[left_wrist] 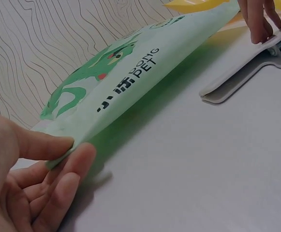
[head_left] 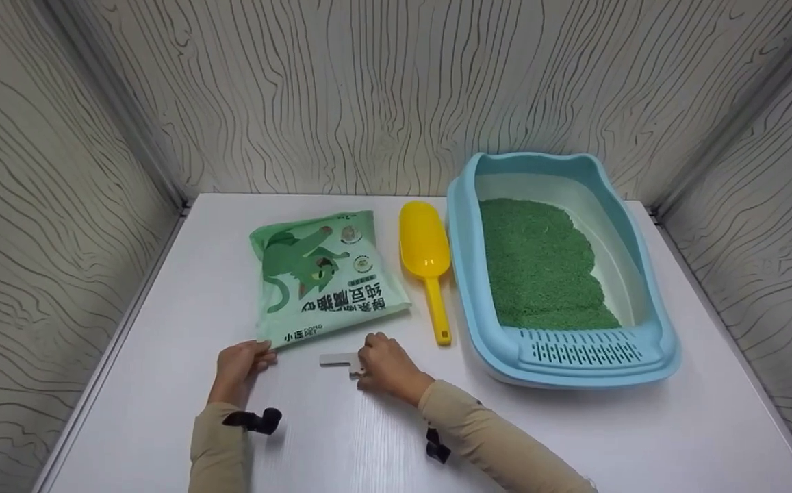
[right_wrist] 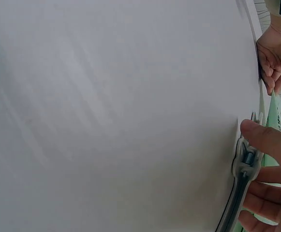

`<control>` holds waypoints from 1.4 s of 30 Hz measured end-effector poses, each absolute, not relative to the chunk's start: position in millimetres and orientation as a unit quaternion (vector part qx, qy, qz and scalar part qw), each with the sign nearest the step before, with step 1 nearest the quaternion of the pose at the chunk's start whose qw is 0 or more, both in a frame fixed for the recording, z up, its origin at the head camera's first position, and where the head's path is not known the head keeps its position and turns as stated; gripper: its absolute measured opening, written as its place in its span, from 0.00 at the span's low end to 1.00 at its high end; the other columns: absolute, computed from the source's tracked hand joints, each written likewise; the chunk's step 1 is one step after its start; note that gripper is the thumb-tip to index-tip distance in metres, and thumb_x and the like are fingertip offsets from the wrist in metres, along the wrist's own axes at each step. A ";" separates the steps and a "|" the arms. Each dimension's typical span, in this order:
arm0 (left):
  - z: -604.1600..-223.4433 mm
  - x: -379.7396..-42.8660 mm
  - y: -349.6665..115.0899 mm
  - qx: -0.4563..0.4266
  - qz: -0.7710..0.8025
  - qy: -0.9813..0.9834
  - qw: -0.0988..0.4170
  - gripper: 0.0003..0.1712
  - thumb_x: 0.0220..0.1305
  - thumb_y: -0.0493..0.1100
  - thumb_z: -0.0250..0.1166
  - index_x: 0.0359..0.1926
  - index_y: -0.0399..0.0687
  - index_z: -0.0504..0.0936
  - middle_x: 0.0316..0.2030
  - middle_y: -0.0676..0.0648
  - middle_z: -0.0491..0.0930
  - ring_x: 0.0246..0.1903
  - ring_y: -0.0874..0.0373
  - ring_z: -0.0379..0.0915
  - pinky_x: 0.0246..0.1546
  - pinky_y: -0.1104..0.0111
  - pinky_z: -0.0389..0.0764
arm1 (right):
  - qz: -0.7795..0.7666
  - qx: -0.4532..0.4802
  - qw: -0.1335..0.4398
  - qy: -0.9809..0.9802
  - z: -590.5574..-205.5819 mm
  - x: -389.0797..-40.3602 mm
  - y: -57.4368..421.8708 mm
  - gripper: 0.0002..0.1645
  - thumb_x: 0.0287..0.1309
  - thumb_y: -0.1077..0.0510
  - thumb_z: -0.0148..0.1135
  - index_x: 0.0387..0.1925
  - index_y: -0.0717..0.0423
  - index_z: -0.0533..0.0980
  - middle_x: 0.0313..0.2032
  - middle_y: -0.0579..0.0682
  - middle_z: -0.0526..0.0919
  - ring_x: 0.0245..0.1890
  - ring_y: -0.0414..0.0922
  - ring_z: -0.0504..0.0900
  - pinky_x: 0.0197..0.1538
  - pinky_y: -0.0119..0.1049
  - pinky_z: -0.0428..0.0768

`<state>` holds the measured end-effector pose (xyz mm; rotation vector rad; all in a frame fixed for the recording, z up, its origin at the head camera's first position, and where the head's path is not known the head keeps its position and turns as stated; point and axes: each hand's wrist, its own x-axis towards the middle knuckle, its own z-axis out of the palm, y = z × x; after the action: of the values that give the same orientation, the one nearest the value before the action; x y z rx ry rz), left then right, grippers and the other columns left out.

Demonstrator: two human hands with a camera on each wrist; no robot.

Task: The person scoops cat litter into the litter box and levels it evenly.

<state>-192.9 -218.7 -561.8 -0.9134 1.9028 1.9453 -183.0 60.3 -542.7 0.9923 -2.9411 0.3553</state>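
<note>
A light-green bag of cat litter [head_left: 320, 274] with a cat printed on it lies flat at the left of the table. My left hand [head_left: 237, 370] pinches its near left corner between thumb and fingers, and that edge is raised off the table in the left wrist view. In front of the bag is a pale grey sealing clip [head_left: 334, 359] with a metal spring [right_wrist: 249, 158]. My right hand [head_left: 387, 366] grips the clip's right end with thumb and fingertips. Its long arms point left towards the left hand, apart from the bag.
To the bag's right lies a yellow scoop [head_left: 426, 250], handle towards me. Further right stands a blue litter box [head_left: 465, 274] holding green litter [head_left: 539, 267]. Patterned walls [head_left: 313, 89] enclose the white table [head_left: 341, 438] at the back and both sides.
</note>
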 end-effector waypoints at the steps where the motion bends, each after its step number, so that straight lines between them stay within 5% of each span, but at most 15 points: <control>1: -562.1 -192.8 -218.6 -0.316 0.672 0.656 0.135 0.27 0.62 0.39 0.61 0.59 0.27 0.70 0.22 0.54 0.83 0.24 0.67 0.78 0.26 0.79 0.75 | 0.123 0.310 -0.009 -0.943 -542.3 -184.4 60.1 0.18 0.37 0.48 0.77 0.26 0.56 0.81 0.31 0.47 0.76 0.30 0.39 0.69 0.31 0.29 0.69; 7: -564.3 -193.3 -217.9 -0.315 0.688 0.640 0.133 0.26 0.62 0.38 0.61 0.58 0.28 0.70 0.22 0.53 0.83 0.24 0.67 0.78 0.26 0.79 0.76 | 0.130 0.300 -0.051 -0.944 -539.4 -190.2 58.9 0.16 0.39 0.53 0.76 0.30 0.59 0.83 0.31 0.49 0.77 0.29 0.39 0.67 0.33 0.31 0.73; 21: -566.0 -193.2 -218.9 -0.308 0.686 0.648 0.122 0.25 0.62 0.37 0.61 0.57 0.25 0.71 0.20 0.54 0.82 0.23 0.67 0.80 0.25 0.80 0.77 | 0.093 0.363 0.065 -0.925 -529.6 -192.0 57.5 0.11 0.41 0.54 0.69 0.26 0.56 0.77 0.24 0.47 0.80 0.24 0.41 0.77 0.29 0.33 0.78; 27: -565.0 -192.9 -220.5 -0.311 0.688 0.643 0.128 0.27 0.62 0.37 0.61 0.59 0.25 0.69 0.21 0.53 0.82 0.24 0.66 0.80 0.26 0.79 0.78 | 0.099 0.340 0.062 -0.933 -520.1 -189.6 57.2 0.11 0.42 0.56 0.71 0.27 0.55 0.78 0.25 0.48 0.80 0.25 0.42 0.78 0.30 0.34 0.78; 36: -564.1 -193.4 -219.0 -0.314 0.698 0.631 0.129 0.24 0.62 0.37 0.61 0.57 0.28 0.71 0.23 0.52 0.82 0.25 0.65 0.80 0.28 0.78 0.78 | 0.351 0.165 -0.091 -0.917 -503.8 -190.9 55.2 0.10 0.41 0.59 0.69 0.27 0.63 0.83 0.24 0.51 0.80 0.25 0.37 0.67 0.29 0.27 0.67; 42: -564.3 -192.2 -219.3 -0.309 0.704 0.628 0.126 0.24 0.61 0.36 0.62 0.55 0.26 0.71 0.22 0.52 0.83 0.24 0.65 0.80 0.26 0.79 0.78 | 0.511 0.008 -0.220 -0.831 -515.0 -190.9 55.4 0.11 0.42 0.60 0.70 0.28 0.65 0.81 0.18 0.44 0.78 0.17 0.36 0.74 0.23 0.27 0.76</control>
<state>-192.2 -219.3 -564.3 -0.8991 1.8282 2.0495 -190.9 55.4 -515.0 0.0283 -3.0550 1.8770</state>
